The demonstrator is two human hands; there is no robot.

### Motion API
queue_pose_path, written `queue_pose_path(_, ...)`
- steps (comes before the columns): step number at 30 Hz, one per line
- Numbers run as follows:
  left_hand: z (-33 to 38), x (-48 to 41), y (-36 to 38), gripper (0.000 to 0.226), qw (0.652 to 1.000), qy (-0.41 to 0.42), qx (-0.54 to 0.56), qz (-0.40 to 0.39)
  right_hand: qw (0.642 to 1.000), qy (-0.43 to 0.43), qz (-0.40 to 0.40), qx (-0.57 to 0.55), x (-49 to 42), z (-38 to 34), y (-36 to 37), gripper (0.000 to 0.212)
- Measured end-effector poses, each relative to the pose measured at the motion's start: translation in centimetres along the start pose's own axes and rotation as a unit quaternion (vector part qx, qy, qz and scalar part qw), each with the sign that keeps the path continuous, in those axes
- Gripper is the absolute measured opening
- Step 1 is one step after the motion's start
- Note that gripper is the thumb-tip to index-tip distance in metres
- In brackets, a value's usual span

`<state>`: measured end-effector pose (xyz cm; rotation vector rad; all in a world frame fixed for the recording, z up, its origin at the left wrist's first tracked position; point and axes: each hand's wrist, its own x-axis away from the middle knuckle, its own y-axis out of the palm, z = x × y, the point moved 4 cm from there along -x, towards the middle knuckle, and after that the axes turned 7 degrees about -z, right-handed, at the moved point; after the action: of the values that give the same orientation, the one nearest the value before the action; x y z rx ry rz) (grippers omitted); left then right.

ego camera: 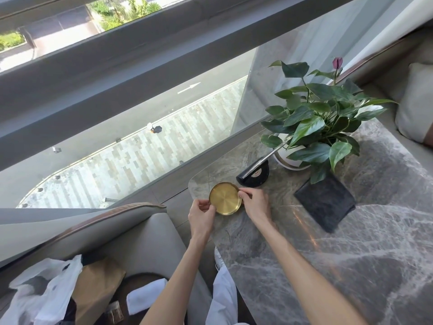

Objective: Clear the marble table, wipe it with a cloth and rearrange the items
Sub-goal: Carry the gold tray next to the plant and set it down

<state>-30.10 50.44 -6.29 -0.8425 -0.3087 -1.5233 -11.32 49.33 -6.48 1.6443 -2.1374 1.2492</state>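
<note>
We see two bare forearms without sleeves, both hands without rings, and light white trousers below.

1 head view, wide-angle, looking steeply down-forward over marble table corner toward window; close range.

A wide window with a thick grey frame looks down on a paved walkway and a road bearing a white arrow; a small figure with a dark umbrella stands on the paving. Greenery shows at the upper edge. Nearer, a grey upholstered seat holds a white plastic bag touching a brown paper bag. At the far right lies a pale cushion.
</note>
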Motion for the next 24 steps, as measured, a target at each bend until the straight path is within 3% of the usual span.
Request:
queue_pose_path(5, 0.3, 0.1, 0.2, 0.019, 0.998, 0.044, -0.044, -0.019, 1.000, 0.002, -0.006, 0.009, 0.3, 0.0, -0.1, 0.022)
queue_pose_path(13, 1.0, 0.4, 0.4, 0.012, 0.991, 0.044, -0.122, -0.041, 1.000, -0.015, -0.011, 0.006, 0.6, 0.4, 0.0, 0.027)
queue_pose_path(18, 2.1, 1.8, -0.1, 0.017, 0.983, 0.046, -0.175, 0.015, 0.999, -0.033, -0.016, -0.024, 3.0, -0.4, -2.6, 0.032)
queue_pose_path(21, 4.2, 5.2, 1.2, 0.015, 0.954, 0.124, -0.268, 0.047, 0.999, -0.041, 0.012, -0.018, 6.0, 1.3, -5.6, 0.031)
queue_pose_path(24, 5.3, 9.4, 5.4, 0.019, 0.889, 0.205, -0.408, -0.024, 0.999, -0.021, 0.027, 0.020, 10.0, 4.7, -9.4, 0.033)
